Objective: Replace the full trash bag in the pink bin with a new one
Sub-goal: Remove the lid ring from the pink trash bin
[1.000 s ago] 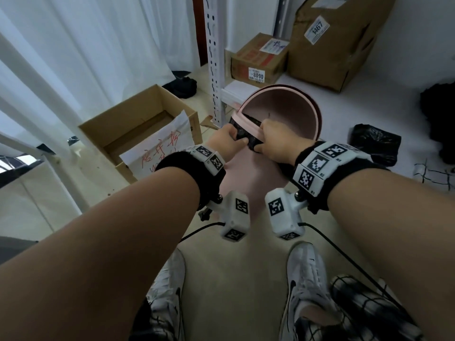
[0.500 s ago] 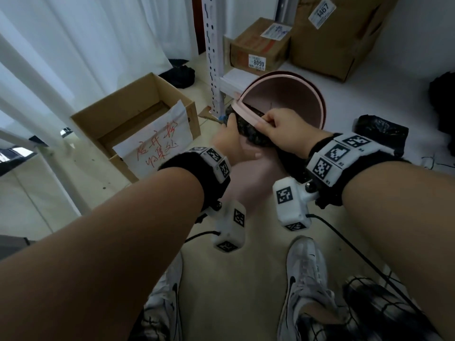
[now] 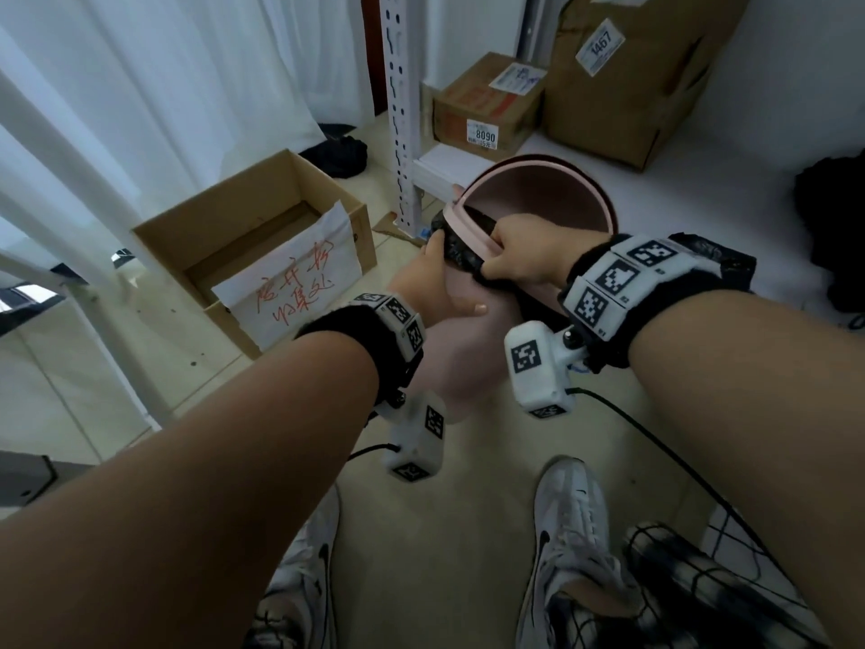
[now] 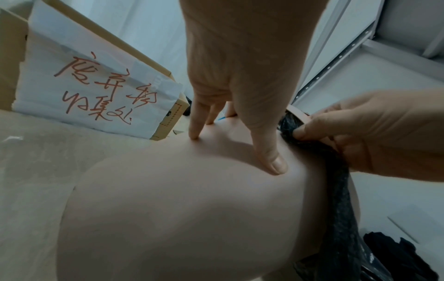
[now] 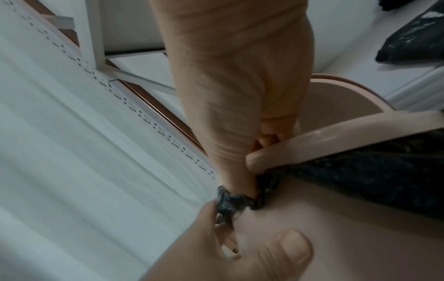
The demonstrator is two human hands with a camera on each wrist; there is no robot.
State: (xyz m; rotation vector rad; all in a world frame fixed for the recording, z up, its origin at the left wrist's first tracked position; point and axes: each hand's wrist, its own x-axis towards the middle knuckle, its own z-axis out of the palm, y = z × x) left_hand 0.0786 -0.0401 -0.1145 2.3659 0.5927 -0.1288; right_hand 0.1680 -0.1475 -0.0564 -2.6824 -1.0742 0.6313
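Observation:
The pink bin (image 3: 461, 367) is tilted with its mouth facing away from me. A pink ring (image 3: 470, 231) sits on its rim, and a black trash bag's edge (image 3: 461, 250) is bunched under the ring. My left hand (image 3: 435, 288) clasps the bin's wall just below the rim. In the left wrist view its thumb and index finger press on the bin (image 4: 192, 209). My right hand (image 3: 524, 255) grips the near rim, fingers hooked over the ring (image 5: 336, 138) and thumb on the black bag (image 5: 360, 171). The bag (image 4: 336, 180) trails down the bin's right side.
An open cardboard box (image 3: 243, 217) with a handwritten paper sign stands to the left. A white shelf upright (image 3: 398, 110) rises behind the bin. Two parcels (image 3: 487, 105) sit on the low shelf, a glossy black bag (image 5: 413, 38) to the right. My shoes (image 3: 571, 522) are below.
My left hand slid from the rim down onto the bin's wall. More of the black bag's edge now shows under the ring. My right hand stays on the rim.

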